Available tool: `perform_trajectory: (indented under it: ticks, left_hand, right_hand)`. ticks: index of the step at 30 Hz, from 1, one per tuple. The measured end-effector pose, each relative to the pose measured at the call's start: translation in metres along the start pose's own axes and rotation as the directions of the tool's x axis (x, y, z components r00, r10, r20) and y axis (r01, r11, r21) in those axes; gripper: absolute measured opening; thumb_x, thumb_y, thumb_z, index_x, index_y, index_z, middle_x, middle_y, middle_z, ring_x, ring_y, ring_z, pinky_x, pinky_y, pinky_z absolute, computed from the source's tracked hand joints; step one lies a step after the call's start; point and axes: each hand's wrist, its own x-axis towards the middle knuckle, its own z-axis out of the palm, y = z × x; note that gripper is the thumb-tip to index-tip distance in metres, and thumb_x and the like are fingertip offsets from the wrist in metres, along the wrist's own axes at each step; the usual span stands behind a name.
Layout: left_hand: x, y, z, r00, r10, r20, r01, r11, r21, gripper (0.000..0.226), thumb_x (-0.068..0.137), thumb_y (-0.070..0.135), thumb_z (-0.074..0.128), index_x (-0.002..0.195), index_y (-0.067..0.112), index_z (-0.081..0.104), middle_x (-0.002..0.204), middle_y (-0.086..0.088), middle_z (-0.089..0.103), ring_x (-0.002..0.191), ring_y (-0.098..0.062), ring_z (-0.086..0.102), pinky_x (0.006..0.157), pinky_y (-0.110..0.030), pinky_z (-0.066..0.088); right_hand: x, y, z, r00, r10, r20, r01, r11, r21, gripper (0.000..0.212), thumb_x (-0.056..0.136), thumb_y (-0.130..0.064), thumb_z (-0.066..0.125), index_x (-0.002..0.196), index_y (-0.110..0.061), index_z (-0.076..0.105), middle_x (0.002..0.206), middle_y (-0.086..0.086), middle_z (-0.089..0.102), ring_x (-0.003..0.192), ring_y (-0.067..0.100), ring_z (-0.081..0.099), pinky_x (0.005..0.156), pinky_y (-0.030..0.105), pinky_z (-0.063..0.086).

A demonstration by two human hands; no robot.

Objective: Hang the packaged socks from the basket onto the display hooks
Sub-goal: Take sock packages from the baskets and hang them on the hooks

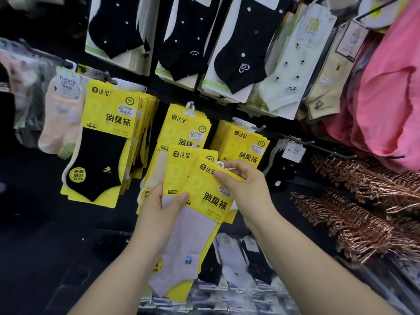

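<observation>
Two yellow-carded sock packs with pale lilac socks are in my hands at centre. My left hand (159, 201) grips the rear pack (179, 171) by its left edge, thumb on the front. My right hand (245, 189) pinches the top of the front pack (209, 196), just under its white plastic hanger loop (221, 165). Behind them, a display hook (190, 105) carries a stack of matching yellow packs (181, 130). Another hook (259, 128) to the right holds a second yellow stack (245, 146). The basket is out of view.
A yellow stack with black socks (106, 137) hangs at left. Black and white sock packs (227, 48) fill the row above. Pink garments (391, 92) and bundles of copper-coloured hangers (363, 201) crowd the right. More sock packs (236, 264) lie below my arms.
</observation>
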Motion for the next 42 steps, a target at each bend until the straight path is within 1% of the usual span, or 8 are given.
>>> perform_trajectory:
  ticks: [5,12,15,18,27,31,37,42]
  left_hand:
    - [0.001,0.001,0.002,0.999,0.008,0.037,-0.007,1.0,-0.024,0.018,0.089,0.022,0.063,0.106,0.029,0.064,0.102,0.012,0.072,0.1,-0.01,0.065,0.087,-0.034,0.052]
    - [0.001,-0.003,0.007,0.999,0.039,-0.006,-0.039,0.999,0.0,0.013,0.098,0.028,0.048,0.095,0.029,0.061,0.087,0.008,0.07,0.088,-0.016,0.065,0.075,-0.035,0.053]
    - [0.004,-0.005,0.004,0.999,0.001,-0.048,-0.002,1.0,-0.015,0.016,0.1,0.023,0.043,0.094,0.027,0.058,0.095,-0.006,0.069,0.096,-0.03,0.064,0.087,-0.049,0.049]
    - [0.007,-0.006,0.0,0.999,-0.005,-0.041,0.005,1.0,0.001,0.02,0.1,0.023,0.042,0.092,0.034,0.057,0.094,-0.002,0.068,0.095,-0.024,0.064,0.084,-0.04,0.049]
    - [0.007,-0.001,-0.003,0.999,-0.007,-0.05,0.01,0.998,0.062,0.028,0.095,0.012,0.041,0.097,0.036,0.055,0.09,0.01,0.065,0.08,-0.002,0.059,0.069,-0.029,0.046]
    - [0.006,0.002,-0.006,0.977,0.157,-0.143,-0.119,0.964,0.239,0.019,0.098,0.012,0.037,0.106,0.028,0.044,0.073,0.005,0.054,0.061,-0.01,0.051,0.053,-0.031,0.033]
    - [0.006,0.009,0.0,0.997,0.07,-0.021,-0.065,0.981,0.184,0.023,0.098,0.011,0.04,0.099,0.031,0.05,0.095,0.008,0.06,0.075,-0.001,0.053,0.058,-0.017,0.039]
    - [-0.002,0.012,0.013,0.981,0.024,0.191,-0.033,0.998,0.044,0.026,0.098,0.007,0.045,0.105,0.031,0.054,0.108,0.008,0.065,0.102,-0.005,0.059,0.084,-0.025,0.048]
  right_hand:
    - [-0.001,-0.001,-0.003,0.999,-0.022,-0.025,0.027,0.975,0.222,0.013,0.083,-0.014,0.07,0.075,-0.024,0.075,0.078,-0.011,0.073,0.072,0.001,0.068,0.057,0.012,0.05]
    - [0.031,-0.006,-0.023,0.97,0.091,-0.225,-0.02,0.955,0.297,0.011,0.087,-0.014,0.067,0.08,-0.022,0.074,0.076,-0.013,0.07,0.072,0.002,0.064,0.052,0.016,0.051]
    - [0.057,-0.011,-0.038,0.924,0.116,-0.364,-0.015,0.963,0.268,0.005,0.087,-0.014,0.067,0.09,-0.014,0.071,0.085,-0.005,0.07,0.089,0.014,0.067,0.072,0.031,0.056]
    - [0.079,-0.019,-0.042,0.914,0.117,-0.387,-0.008,0.962,0.273,0.009,0.089,-0.012,0.063,0.085,-0.016,0.069,0.099,0.009,0.069,0.105,0.03,0.063,0.093,0.046,0.05]
    - [0.102,-0.01,-0.038,0.902,0.088,-0.423,-0.033,0.99,0.137,0.012,0.088,-0.008,0.062,0.096,-0.012,0.071,0.087,0.001,0.067,0.079,0.016,0.062,0.068,0.028,0.052]
    - [0.086,0.003,-0.038,0.855,-0.053,-0.516,-0.026,0.989,-0.144,0.025,0.085,-0.012,0.063,0.104,-0.025,0.054,0.12,0.006,0.053,0.106,0.02,0.054,0.092,0.038,0.047]
    - [0.031,0.003,-0.006,0.996,-0.059,-0.061,0.048,0.984,-0.173,0.025,0.085,-0.027,0.068,0.103,-0.027,0.051,0.102,-0.012,0.055,0.087,0.003,0.052,0.069,0.017,0.042]
    - [0.015,-0.002,0.004,0.996,0.012,0.086,-0.024,0.99,0.139,0.02,0.089,-0.032,0.063,0.107,-0.032,0.054,0.088,-0.007,0.064,0.074,-0.004,0.064,0.056,0.011,0.048]
